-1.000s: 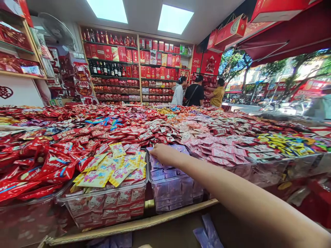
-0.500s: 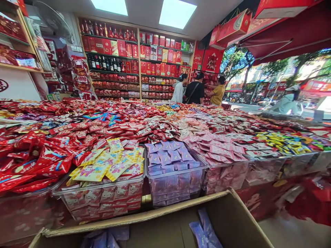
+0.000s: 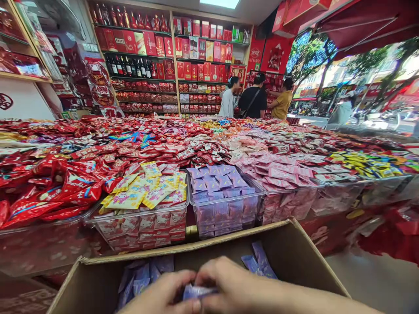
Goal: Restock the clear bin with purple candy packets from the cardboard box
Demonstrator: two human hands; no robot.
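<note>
An open cardboard box (image 3: 186, 249) fills the bottom of the view, with purple packets (image 3: 141, 279) at its left and a few more at its right. My left hand (image 3: 163, 294) and my right hand (image 3: 225, 283) meet over the box. Between them, both sets of curled fingers close on a purple packet (image 3: 198, 291); whether there is more than one is unclear. Just past the box stands a clear bin of stacked purple packets (image 3: 225, 213), beside a bin topped with yellow packets (image 3: 144, 192).
Red packets (image 3: 65, 192) heap at the left, pink packets (image 3: 278, 170) at the right. Several people stand at the back near shelves (image 3: 140, 48) of bottles and red boxes. The box's raised right wall (image 3: 317, 257) borders my right forearm.
Both my hands have come into view over the box, closed on a purple packet. The view has tilted down, so the shelves and bins sit higher in the frame.
</note>
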